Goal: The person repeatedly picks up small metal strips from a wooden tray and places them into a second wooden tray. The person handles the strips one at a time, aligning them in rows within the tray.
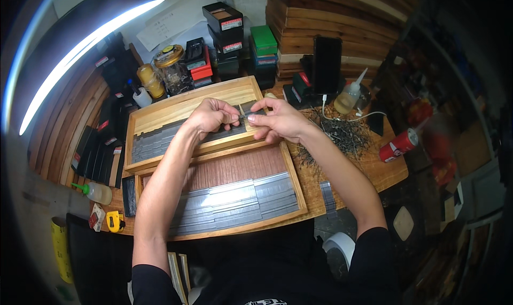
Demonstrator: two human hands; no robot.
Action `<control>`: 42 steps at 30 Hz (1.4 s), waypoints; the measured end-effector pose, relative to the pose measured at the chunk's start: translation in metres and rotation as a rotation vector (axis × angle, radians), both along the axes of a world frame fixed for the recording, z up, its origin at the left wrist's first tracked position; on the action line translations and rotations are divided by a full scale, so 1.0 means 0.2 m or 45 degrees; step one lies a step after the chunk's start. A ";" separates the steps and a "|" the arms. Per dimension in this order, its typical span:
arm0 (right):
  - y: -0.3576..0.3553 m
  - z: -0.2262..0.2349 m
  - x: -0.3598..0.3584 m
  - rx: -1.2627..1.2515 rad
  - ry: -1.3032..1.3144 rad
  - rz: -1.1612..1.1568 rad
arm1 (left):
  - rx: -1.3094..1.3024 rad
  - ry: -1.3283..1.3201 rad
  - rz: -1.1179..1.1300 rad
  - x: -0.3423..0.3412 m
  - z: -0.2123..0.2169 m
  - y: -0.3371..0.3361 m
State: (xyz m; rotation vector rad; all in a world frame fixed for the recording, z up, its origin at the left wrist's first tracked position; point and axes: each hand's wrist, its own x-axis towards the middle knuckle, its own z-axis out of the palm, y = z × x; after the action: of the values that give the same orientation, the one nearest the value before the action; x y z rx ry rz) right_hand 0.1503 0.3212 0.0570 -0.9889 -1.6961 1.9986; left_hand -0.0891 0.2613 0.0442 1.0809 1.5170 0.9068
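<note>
Strips (160,143), grey and flat, lie in rows in a wooden tray (184,112) just behind a second tray (295,180) on the counter (377,175), while over them the left hand (215,115) and right hand (280,119), finger and thumb pinched narrow, hold a thin piece (243,113) between them, too small to make out clearly.

pinched piece (244,113) too small to tell, shirt (224,286) cut off, red item (443,168) blurred
</note>
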 end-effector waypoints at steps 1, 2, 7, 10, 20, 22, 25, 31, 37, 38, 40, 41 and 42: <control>0.00 -0.03 -0.03 -0.038 0.073 -0.080 | -0.003 -0.007 -0.001 0.00 0.00 0.00; -0.01 -0.04 -0.06 -0.056 0.073 -0.109 | -0.003 -0.004 0.005 0.00 0.01 0.00; -0.06 -0.07 -0.14 -0.063 0.127 -0.260 | -0.018 0.056 -0.010 -0.01 0.05 -0.04; -0.07 -0.08 -0.15 -0.046 0.227 -0.290 | 0.071 0.217 -0.065 -0.05 0.07 -0.09; -0.63 -0.08 0.10 0.647 0.513 -0.117 | 0.144 -0.787 0.554 0.25 0.06 -0.84; -0.77 -0.06 0.12 0.830 0.450 -0.071 | 0.172 -1.020 0.547 0.30 -0.06 -0.98; -0.85 -0.10 0.15 1.077 0.336 -0.038 | 0.155 -1.091 0.489 0.36 -0.13 -1.07; -0.88 -0.14 0.15 1.124 0.348 0.071 | 0.145 -1.233 0.499 0.41 -0.22 -1.12; -0.86 -0.14 0.17 1.100 0.389 0.152 | 0.156 -1.337 0.470 0.46 -0.18 -1.14; -0.86 -0.12 0.17 1.104 0.380 0.174 | 0.172 -1.364 0.467 0.47 -0.19 -1.14; -0.85 -0.08 0.17 1.088 0.347 0.222 | 0.197 -1.348 0.536 0.50 -0.21 -1.15; -0.85 -0.07 0.18 1.079 0.329 0.245 | 0.209 -1.340 0.569 0.51 -0.21 -1.15; -0.85 -0.08 0.17 1.081 0.322 0.225 | 0.231 -1.318 0.576 0.52 -0.22 -1.14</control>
State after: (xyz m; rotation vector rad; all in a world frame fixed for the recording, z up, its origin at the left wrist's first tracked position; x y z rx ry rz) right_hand 0.1851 0.1508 0.0412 -0.2821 -2.2062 1.1759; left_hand 0.0146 0.0326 0.0010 0.2343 0.7906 1.6102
